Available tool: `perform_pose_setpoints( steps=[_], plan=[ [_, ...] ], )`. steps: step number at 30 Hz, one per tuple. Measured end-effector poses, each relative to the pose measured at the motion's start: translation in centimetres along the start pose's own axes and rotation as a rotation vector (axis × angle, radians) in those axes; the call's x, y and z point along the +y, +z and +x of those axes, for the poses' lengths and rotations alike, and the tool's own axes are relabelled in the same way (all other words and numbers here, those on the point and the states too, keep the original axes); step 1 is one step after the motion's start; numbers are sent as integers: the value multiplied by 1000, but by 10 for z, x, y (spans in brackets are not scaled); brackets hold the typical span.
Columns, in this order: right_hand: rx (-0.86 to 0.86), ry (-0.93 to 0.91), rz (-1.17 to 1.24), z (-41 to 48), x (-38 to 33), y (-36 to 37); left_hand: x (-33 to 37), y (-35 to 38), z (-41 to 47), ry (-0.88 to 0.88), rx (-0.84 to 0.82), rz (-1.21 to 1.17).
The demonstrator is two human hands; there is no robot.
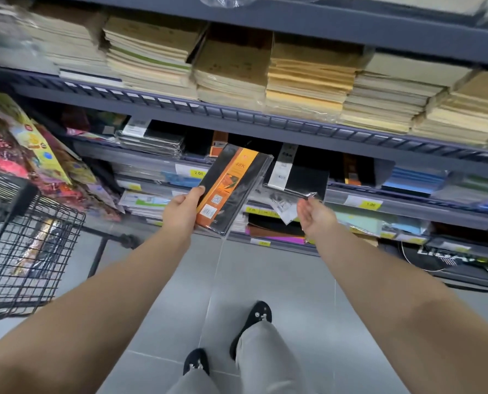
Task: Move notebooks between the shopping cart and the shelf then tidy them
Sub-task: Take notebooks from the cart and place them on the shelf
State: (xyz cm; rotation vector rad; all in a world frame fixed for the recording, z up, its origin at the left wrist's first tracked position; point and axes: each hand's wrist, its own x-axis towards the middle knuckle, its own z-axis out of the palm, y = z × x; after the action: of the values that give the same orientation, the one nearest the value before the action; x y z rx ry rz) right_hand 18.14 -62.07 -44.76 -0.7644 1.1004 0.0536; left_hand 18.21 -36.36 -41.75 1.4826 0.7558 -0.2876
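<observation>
L hand [180, 210], centre of frame, grips a black-and-orange notebook [231, 189] in clear wrap. Thumb is on the front cover near its lower left edge, other fingers are behind it & out of sight. This notebook is held in the air, tilted w/ its top leaning toward frame right, in front of the middle level of the shelf [237, 118]. Its orange band reads "48K", w/ a QR label lower down. R hand [314, 217], just right of centre, has its palm turned up and fingers half curled, tips at the crinkled wrap edge of a black notebook [302, 180] lying on the shelf. Can't tell if it pinches the wrap or only touches it. The 2 notebooks are near each other. Across the top of frame, stacks of kraft-brown notebooks [308, 81] sit side by side on the upper level. Lower levels hold more wrapped notebooks, w/ yellow price tags [198, 173] on the rails. At the left edge is a black wire shopping cart [23, 237] w/ smth wrapped inside, too blurred to tell. Above it, upper left, are bright patterned packets [23, 143]. Bottom centre shows grey tiled floor [265, 280], grey trouser legs & black shoes [258, 314].
</observation>
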Motion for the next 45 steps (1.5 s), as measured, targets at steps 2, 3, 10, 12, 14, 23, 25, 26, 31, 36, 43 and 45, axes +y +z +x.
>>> perform_pose_setpoints(
  steps=[2, 3, 10, 12, 14, 23, 25, 26, 31, 36, 43, 45],
  plan=[
    [-4, -32, -9, 0, -4, 6, -3, 1, -1, -11, 6, -6],
    [-7, -38, -11, 1, -7, 10, -3, 2, -1, -14, 4, -1],
    [-96, -77, -143, 14, -23, 26, -3, 6, 0, -14, -6, 37],
    [-165, -90, -224, 6, -22, 23, -2, 10, -2, -18, -21, 48],
    [-180, -109, -333, -4, -19, 16, -2, 16, -6, -12, -43, 58],
    [-325, -51, -566, -51, -10, -41, -28, 76, -37, 48, -295, 181],
    [-351, -60, -644, -54, -10, -57, -36, 94, -40, 31, -305, 171],
    [-354, -63, -696, -54, -10, -64, -41, 103, -41, 26, -316, 167],
    [-338, -71, -751, -51, -12, -91, -55, 142, -51, 30, -395, 167],
    [-302, -149, -415, -28, -37, -103, -63, 169, -32, 198, -512, 468],
    [-156, -174, -308, 24, -83, -102, -65, 166, 38, 462, -376, 1042],
    [-99, -183, -325, 36, -94, -100, -63, 167, 49, 493, -314, 1173]
  ],
)
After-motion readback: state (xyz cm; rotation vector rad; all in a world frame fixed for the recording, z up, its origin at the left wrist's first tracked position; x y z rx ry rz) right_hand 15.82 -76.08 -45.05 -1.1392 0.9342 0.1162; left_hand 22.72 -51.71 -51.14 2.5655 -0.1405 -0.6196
